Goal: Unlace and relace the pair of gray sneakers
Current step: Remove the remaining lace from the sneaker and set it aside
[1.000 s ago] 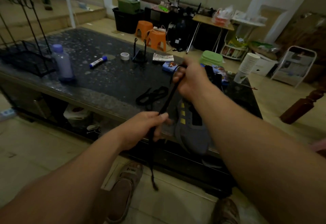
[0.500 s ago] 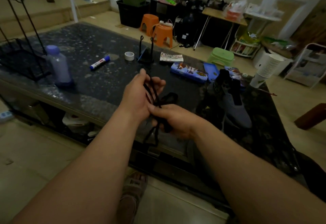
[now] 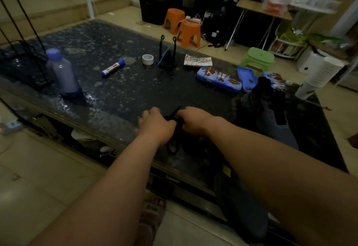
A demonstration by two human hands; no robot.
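A black lace (image 3: pixel 173 114) lies bunched on the dark table (image 3: pixel 120 91) near its front edge, and a loop of it (image 3: pixel 172 147) trails toward me. My left hand (image 3: pixel 156 124) and my right hand (image 3: pixel 193 122) rest on the table side by side, each gripping the bunched lace. One gray sneaker (image 3: pixel 271 116) stands on the table to the right of my hands, its tongue up. A second dark sneaker (image 3: pixel 242 209) shows under my right forearm by the table's front edge, mostly hidden.
A purple bottle (image 3: pixel 64 73), a marker (image 3: pixel 113 67), a tape roll (image 3: pixel 147 59), a black stand (image 3: pixel 167 56) and a pencil case (image 3: pixel 219 79) sit on the table. A wire rack (image 3: pixel 21 65) is at far left and stacked paper cups (image 3: pixel 319 75) at far right.
The lace was first stretched taut between my hands over the sneaker. It was then gathered into a bunch, and both hands have come down onto the table with it.
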